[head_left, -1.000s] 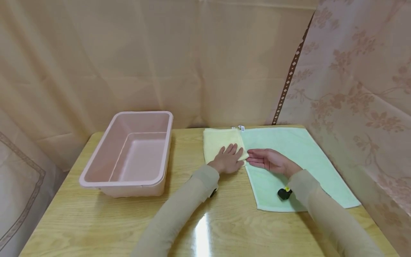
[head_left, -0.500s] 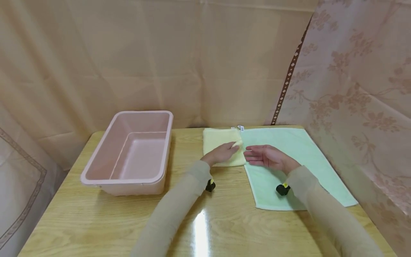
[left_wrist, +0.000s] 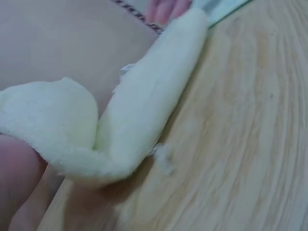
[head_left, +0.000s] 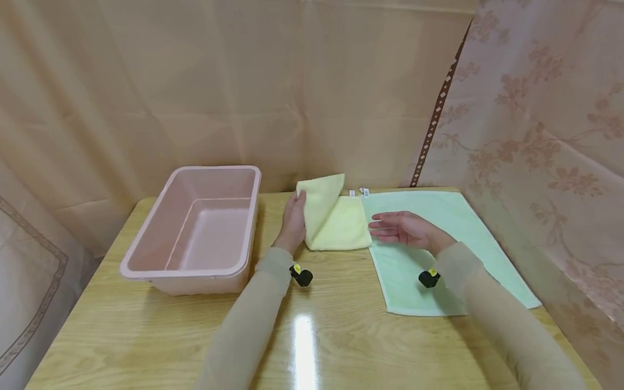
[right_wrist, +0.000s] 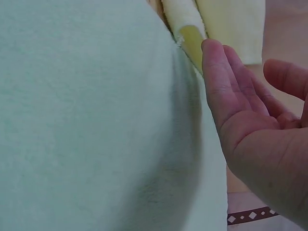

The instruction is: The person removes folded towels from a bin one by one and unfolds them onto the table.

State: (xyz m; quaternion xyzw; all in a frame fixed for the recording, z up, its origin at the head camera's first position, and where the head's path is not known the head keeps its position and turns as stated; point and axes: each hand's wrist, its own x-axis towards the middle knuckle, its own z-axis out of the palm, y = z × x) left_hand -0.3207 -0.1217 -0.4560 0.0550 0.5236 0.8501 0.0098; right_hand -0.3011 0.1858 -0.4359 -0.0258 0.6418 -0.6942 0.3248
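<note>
A folded pale yellow towel (head_left: 341, 225) lies at the back of the wooden table. My left hand (head_left: 292, 219) grips the edge of its top layer and holds that flap upright at the left side. In the left wrist view the yellow towel (left_wrist: 149, 106) curves up from its folded part toward the fingers. My right hand (head_left: 407, 230) is held with fingers straight, over the left edge of a flat mint green towel (head_left: 448, 254). Its fingertips are right at the yellow towel's right fold, as the right wrist view shows with the right hand (right_wrist: 255, 106).
A pink plastic basin (head_left: 195, 276) stands at the left of the table (head_left: 341, 336). Beige curtain (head_left: 219, 97) hangs behind, and a floral curtain (head_left: 551, 162) borders the right side. Small white tags (head_left: 364, 192) stick out at the towels' back edge.
My left hand, earlier flat on the yellow towel, has taken its top layer by the right edge and carried it up and over to the left. My right hand has stayed nearly in place.
</note>
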